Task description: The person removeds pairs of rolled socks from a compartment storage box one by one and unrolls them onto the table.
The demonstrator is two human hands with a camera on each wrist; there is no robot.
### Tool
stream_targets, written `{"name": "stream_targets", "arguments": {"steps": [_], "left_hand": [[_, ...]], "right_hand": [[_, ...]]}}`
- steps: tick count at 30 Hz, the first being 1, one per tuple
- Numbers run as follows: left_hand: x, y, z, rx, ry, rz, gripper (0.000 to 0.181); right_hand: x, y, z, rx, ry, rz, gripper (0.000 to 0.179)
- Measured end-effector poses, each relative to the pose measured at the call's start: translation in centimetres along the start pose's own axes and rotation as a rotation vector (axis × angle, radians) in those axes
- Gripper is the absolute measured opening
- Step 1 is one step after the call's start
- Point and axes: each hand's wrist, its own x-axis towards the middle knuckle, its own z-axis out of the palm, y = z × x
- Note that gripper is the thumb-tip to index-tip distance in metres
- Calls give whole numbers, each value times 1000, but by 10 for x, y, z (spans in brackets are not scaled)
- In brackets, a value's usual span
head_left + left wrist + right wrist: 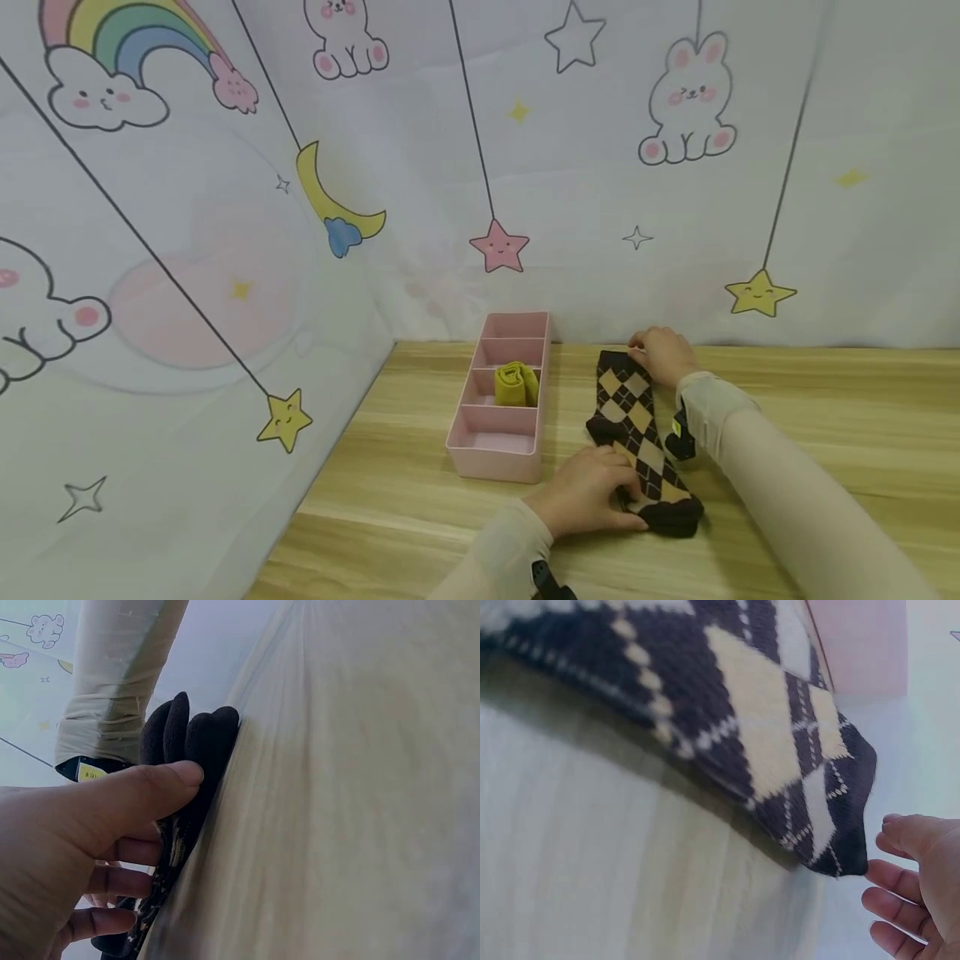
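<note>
A pair of argyle socks point(633, 417), dark brown with tan and beige diamonds, lies lengthwise on the wooden table, layers stacked. My left hand point(588, 492) is at the toe end, its bent fingers touching the near-left side. In the left wrist view, the left thumb point(161, 784) extends across the black toe point(214, 739), fingers spread below it. By the dark cuff at the far end is my right hand point(663, 357), its fingertips at the cuff's edge. In the right wrist view, the right fingers point(896, 881) are loosely bent beside the cuff point(851, 817).
Left of the socks stands a pink divided box point(495, 462) with several compartments in a row. A rolled yellow-green cloth item point(513, 385) sits in one of its middle compartments. A white printed backdrop point(585, 183) rises behind the table and along its left side.
</note>
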Motion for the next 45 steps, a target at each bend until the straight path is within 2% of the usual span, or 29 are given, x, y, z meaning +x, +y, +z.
{"name": "stream_targets", "arguments": {"steps": [5,12,19,27,38,45], "left_hand": [[-2,-2,1,-6,15,-17,27],[-2,-1,-2,-31,24,-28,22],[-3,1,-5,-3,34,-7,17],[-5,1,-4,34,61,39,14],[-3,4,-7,45,26,15,13],[-3,3,-12,44,74,1,13]], "right_hand": [[-1,4,-3,30,2,26,27],[-5,11,-5,84,-72,63,26],[-8,12,-6,98,-95,27,27],[-7,8,0,109,-102,40,21],[-9,5,1,58,-46,-35,18],[-7,7,-3,84,-18,-42,15]]}}
